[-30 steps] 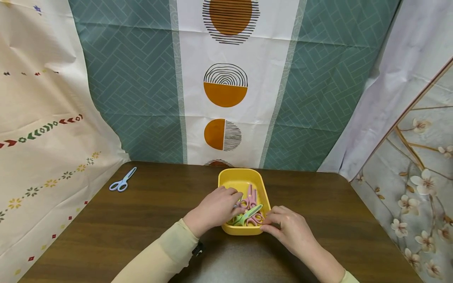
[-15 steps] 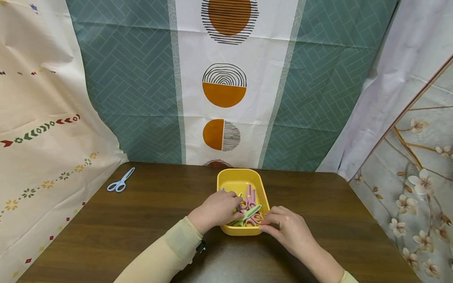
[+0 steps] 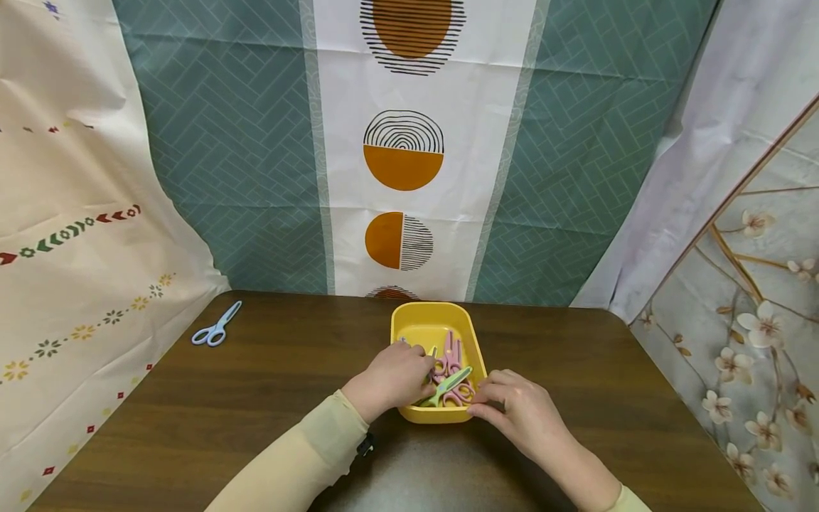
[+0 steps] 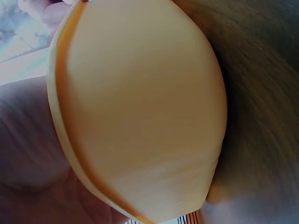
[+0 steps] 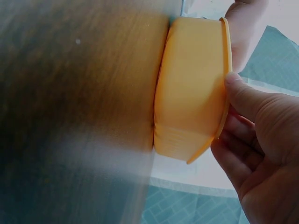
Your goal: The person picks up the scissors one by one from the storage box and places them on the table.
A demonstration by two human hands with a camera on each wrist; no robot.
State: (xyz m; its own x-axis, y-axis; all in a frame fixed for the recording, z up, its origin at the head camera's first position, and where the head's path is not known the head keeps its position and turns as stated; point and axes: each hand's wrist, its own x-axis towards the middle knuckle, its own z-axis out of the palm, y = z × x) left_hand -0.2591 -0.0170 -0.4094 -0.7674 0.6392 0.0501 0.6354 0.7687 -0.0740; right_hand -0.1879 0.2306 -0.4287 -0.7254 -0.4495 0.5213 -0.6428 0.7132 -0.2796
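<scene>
Yellow round-cornered tray (image 3: pixel 438 418) holding pale-green scissors (image 3: pixel 450 385) and pink scissors (image 3: pixel 449 350) stands on the brown wooden bench (image 3: pixel 301 341); right hand (image 3: pixel 521 400) pinches the tray's rim; left hand (image 3: pixel 395 373) reaches inside, grip hidden.

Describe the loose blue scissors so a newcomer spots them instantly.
On the brown table, look toward the far left corner, left of the yellow tray. The pale blue scissors lie there, tips toward the back, the only visible pair outside the tray.

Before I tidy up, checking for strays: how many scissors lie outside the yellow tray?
1: blue scissors at the far left corner of the table. Others may be hidden behind the left hand or sleeve.
</scene>
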